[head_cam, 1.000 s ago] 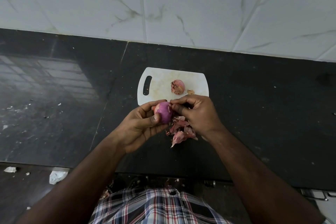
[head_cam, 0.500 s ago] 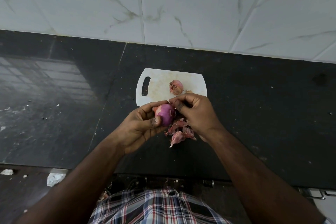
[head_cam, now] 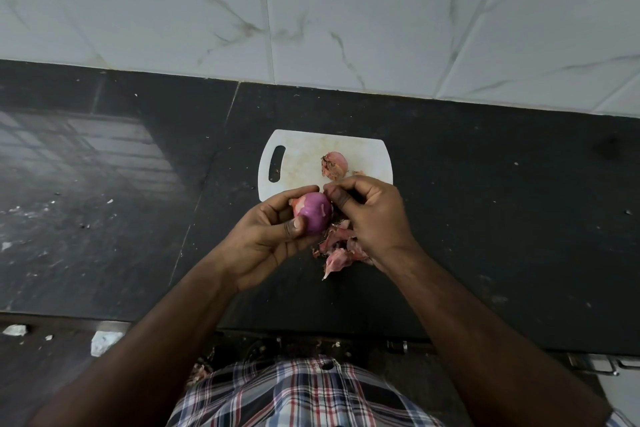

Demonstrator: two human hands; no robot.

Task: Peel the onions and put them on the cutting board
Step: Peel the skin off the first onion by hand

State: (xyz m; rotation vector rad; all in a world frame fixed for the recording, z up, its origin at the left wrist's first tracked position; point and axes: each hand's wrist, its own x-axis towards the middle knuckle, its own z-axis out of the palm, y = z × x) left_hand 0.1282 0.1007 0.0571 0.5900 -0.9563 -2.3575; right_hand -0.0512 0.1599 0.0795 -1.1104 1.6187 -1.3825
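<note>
Black stone countertop [head_cam: 485, 218] below a wall of white marble-patterned tiles [head_cam: 346, 10]; a person in a plaid shirt [head_cam: 298, 395] stands at its near edge. White plastic cutting board [head_cam: 304, 156] with a handle slot lies flat near the counter's middle. Left hand [head_cam: 266, 236] cups a red onion [head_cam: 313, 213], mostly peeled and purple, thumb pressed on its near side and fingers curled over the far side, just in front of the board. Right hand [head_cam: 370, 218] has fingertips pinched together at the onion's right side; what they pinch cannot be told. A heap of onion skins [head_cam: 337, 250] lies on the counter beneath the hands. A second onion [head_cam: 335, 165], with skin partly on, rests on the board.
</note>
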